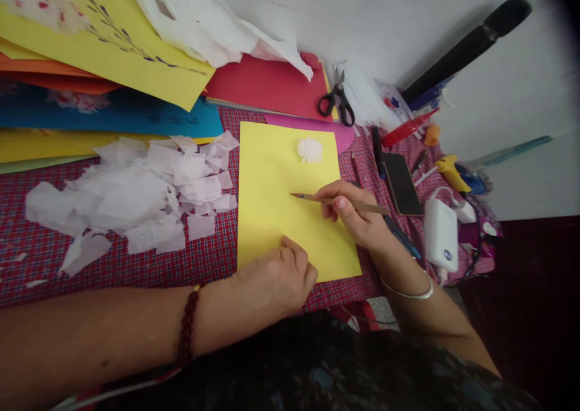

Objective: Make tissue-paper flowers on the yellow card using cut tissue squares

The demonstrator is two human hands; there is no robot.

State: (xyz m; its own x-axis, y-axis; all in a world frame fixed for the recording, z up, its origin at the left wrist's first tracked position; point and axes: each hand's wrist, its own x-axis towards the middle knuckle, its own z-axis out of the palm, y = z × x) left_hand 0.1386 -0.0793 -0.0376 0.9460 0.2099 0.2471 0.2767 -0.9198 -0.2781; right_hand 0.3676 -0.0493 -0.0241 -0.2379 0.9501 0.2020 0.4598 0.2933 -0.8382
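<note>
A sheet of yellow paper (267,157) lies on the checked cloth before me. Near its top right sits a small white tissue-like patch (310,150). My right hand (356,211) grips a slim wooden paintbrush (367,206), its pointed tip over the middle of the sheet; I cannot tell whether the tip touches. Curled with its fingers folded under, my left hand (278,277) rests on the sheet's lower edge, and nothing shows in it. To the left is a loose heap of white tissue paper pieces (131,187).
Painted yellow card (149,54) and coloured sheets are stacked at the back left. Black-handled scissors (336,100) lie on red paper (272,87). On the right are a phone (402,184), a white power bank (441,234) and a red tube (408,128), beside the wall.
</note>
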